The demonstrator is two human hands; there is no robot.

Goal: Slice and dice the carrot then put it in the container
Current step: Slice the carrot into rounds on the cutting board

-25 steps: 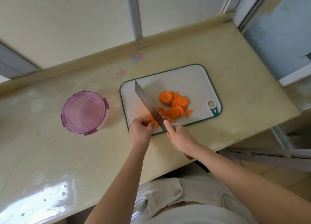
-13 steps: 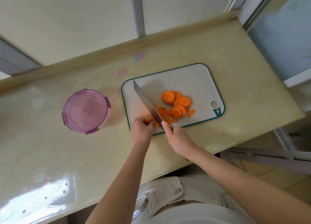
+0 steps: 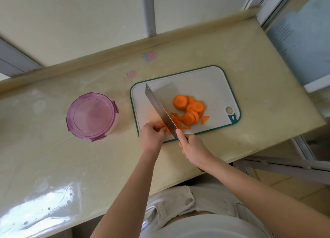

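Observation:
A white cutting board (image 3: 205,80) with a green rim lies on the counter. Round carrot slices (image 3: 189,109) are piled on its right half, with thin cut strips (image 3: 175,119) beside the blade. My right hand (image 3: 193,148) grips the handle of a cleaver (image 3: 158,107), its blade edge down on the board. My left hand (image 3: 151,136) pinches a small carrot piece (image 3: 166,127) against the blade's left side. A round container (image 3: 92,116) with a purple clip lid stands closed to the board's left.
The beige counter (image 3: 259,87) ends at a raised back ledge under a window. Its near edge runs diagonally just below the board's corner. Small stickers (image 3: 149,56) lie on the counter behind the board. My pale clothing fills the bottom.
The cleaver has shifted slightly between cuts while my left hand keeps holding the carrot piece. More thin strips lie right of the blade. The camera view has moved a little.

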